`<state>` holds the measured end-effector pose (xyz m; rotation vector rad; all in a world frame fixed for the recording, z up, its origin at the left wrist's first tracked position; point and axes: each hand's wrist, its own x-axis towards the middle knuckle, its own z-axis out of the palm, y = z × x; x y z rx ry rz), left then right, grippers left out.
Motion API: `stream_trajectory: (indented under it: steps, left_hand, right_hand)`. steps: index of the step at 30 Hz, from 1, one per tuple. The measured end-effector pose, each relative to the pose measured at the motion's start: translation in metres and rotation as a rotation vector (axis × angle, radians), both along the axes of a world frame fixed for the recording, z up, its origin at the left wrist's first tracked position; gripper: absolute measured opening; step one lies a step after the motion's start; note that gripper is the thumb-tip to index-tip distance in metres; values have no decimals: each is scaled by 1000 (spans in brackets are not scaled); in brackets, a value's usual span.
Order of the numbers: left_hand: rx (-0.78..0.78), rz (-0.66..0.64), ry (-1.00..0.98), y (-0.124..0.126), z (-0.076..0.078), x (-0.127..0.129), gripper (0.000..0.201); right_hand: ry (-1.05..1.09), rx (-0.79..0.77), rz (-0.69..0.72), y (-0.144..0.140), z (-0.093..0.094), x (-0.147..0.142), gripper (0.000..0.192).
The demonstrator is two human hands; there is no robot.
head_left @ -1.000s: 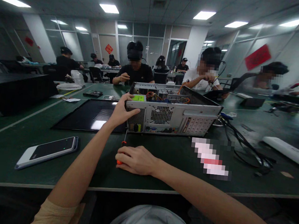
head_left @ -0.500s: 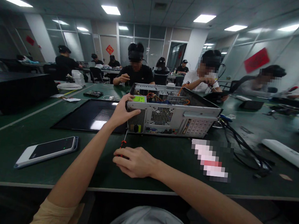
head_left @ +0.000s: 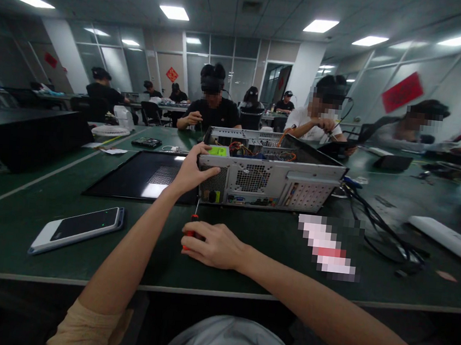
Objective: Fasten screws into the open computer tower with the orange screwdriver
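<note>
An opened computer case (head_left: 272, 168) lies on its side, rear panel facing me, wires showing inside. My left hand (head_left: 191, 173) grips its left rear corner, thumb on the rear panel beside the green-labelled power supply (head_left: 218, 151) and fingers at the top edge. In front of the case, my right hand (head_left: 215, 245) is closed around a screwdriver (head_left: 193, 219) with an orange and black handle. Its shaft points away from me to the case's lower left corner; whether the tip touches a screw cannot be made out. A black side panel (head_left: 118, 182) lies flat left of the case.
A white phone-like device (head_left: 78, 229) lies at the left front. A dark box (head_left: 32, 138) and a white fan (head_left: 111, 130) stand behind. Black cables (head_left: 373, 226) and a white power strip (head_left: 448, 239) lie at the right. People sit across the table.
The view has shifted slightly. My right hand has changed its hold on the screwdriver, with the handle now more upright between the fingers. My left hand keeps its place on the case.
</note>
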<state>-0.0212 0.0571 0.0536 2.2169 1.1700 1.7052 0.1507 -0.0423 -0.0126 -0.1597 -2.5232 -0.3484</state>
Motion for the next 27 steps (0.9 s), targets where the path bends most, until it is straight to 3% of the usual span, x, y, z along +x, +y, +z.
stream_trajectory:
  steps: [13,27]
  left_hand:
    - [0,9,4,3,-3,-1,38]
    - [-31,27,16,0,-2,0,38]
  right_hand:
    - [-96,-55,51,-1,0,-4,25]
    - [-86,-10,-19,1,-2,0,29]
